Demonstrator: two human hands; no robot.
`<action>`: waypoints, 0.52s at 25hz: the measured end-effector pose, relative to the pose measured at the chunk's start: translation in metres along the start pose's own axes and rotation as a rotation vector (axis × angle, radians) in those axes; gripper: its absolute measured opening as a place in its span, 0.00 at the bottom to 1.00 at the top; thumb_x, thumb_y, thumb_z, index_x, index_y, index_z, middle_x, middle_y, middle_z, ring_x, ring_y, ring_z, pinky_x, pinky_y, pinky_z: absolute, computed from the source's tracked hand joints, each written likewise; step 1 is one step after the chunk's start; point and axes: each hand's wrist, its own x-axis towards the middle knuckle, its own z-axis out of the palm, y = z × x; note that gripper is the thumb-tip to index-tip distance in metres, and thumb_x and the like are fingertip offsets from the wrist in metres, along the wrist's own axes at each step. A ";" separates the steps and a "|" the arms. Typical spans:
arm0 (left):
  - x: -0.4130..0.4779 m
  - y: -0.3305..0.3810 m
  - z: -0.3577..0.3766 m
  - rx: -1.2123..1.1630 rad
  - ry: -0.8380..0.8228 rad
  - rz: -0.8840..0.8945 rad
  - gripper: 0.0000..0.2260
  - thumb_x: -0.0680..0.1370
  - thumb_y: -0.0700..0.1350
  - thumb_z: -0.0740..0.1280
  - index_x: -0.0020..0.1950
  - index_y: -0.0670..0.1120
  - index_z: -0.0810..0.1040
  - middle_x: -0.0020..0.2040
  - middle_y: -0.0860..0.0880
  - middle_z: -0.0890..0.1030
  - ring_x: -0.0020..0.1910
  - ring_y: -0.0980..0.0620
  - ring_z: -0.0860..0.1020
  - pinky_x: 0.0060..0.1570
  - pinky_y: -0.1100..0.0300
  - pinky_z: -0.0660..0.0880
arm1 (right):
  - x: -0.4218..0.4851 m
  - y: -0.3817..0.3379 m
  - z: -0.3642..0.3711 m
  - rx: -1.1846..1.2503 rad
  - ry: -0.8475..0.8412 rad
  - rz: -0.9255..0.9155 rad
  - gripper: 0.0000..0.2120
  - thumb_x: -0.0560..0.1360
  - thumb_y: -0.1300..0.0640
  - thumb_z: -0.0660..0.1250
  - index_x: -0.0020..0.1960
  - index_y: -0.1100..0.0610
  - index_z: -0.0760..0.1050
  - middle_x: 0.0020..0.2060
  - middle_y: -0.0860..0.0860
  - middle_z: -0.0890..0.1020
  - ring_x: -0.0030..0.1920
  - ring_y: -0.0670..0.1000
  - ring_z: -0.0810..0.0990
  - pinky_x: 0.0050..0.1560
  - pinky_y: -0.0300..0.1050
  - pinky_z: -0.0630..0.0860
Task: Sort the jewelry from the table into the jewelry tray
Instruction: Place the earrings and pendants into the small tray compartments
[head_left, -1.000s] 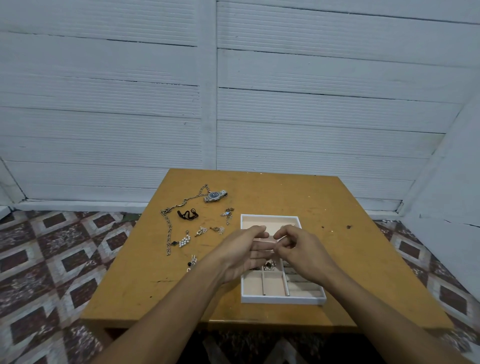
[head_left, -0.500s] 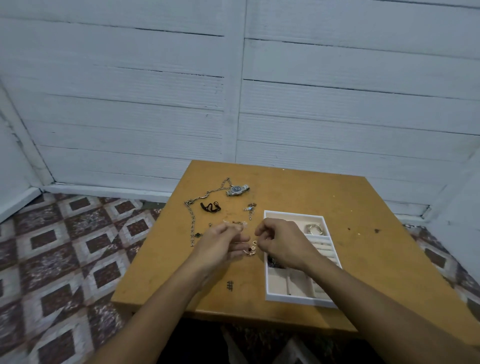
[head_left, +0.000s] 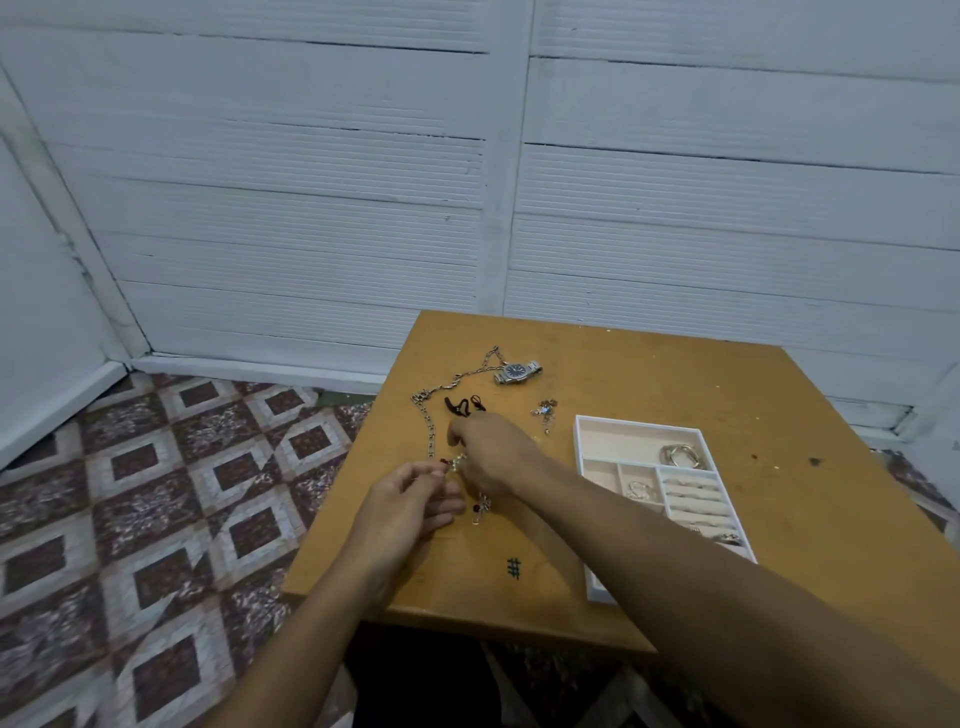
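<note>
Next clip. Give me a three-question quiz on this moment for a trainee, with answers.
1. True or false: the watch lies inside the tray.
2. Where does the long chain lie? A) left of the tray B) right of the tray C) in the tray
3. What does the left hand pinch?
Key: 1 false; 2 A; 3 a small earring, close by the right hand.

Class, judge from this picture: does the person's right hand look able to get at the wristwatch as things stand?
Probably yes. The right hand is just short of the wristwatch, with bare table between them and a small black piece off to one side; nothing covers the watch.
</note>
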 end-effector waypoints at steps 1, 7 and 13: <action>0.000 0.001 -0.002 -0.003 -0.002 0.001 0.08 0.82 0.42 0.60 0.56 0.43 0.77 0.48 0.42 0.84 0.49 0.44 0.83 0.56 0.50 0.78 | 0.004 -0.002 0.001 -0.034 -0.028 -0.001 0.15 0.72 0.64 0.67 0.58 0.56 0.75 0.56 0.55 0.78 0.57 0.56 0.76 0.54 0.49 0.76; 0.005 0.002 -0.008 -0.029 -0.004 0.012 0.08 0.82 0.42 0.60 0.55 0.44 0.77 0.48 0.42 0.84 0.50 0.43 0.82 0.55 0.50 0.79 | 0.010 -0.006 0.000 -0.041 -0.093 0.043 0.05 0.73 0.63 0.66 0.44 0.55 0.74 0.49 0.55 0.81 0.51 0.56 0.78 0.45 0.46 0.74; 0.012 0.005 -0.006 -0.014 -0.002 0.032 0.07 0.81 0.43 0.61 0.56 0.44 0.77 0.48 0.43 0.83 0.48 0.43 0.82 0.53 0.49 0.79 | 0.003 -0.006 0.000 -0.011 -0.089 0.030 0.04 0.74 0.62 0.64 0.45 0.54 0.71 0.49 0.55 0.79 0.48 0.56 0.77 0.41 0.47 0.73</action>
